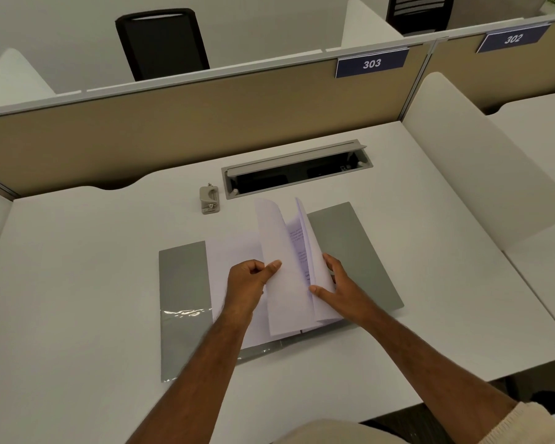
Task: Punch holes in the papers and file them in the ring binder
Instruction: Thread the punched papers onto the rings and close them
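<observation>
A grey ring binder (183,283) lies open on the white desk, its two covers spread left and right. White papers (282,251) stand up in its middle like turning pages; some printed text shows between them. My left hand (249,283) pinches the near edge of the left raised sheets between thumb and fingers. My right hand (334,283) holds the right raised sheets, thumb in front and fingers behind. More white sheets (228,261) lie flat on the left cover. A small grey hole punch (209,199) stands beyond the binder, apart from both hands.
An open cable hatch (297,169) is set into the desk (77,251) behind the punch. Beige partition walls (173,129) close the desk at the back, and a white divider (468,161) stands at the right. A black chair (162,43) is beyond the partition.
</observation>
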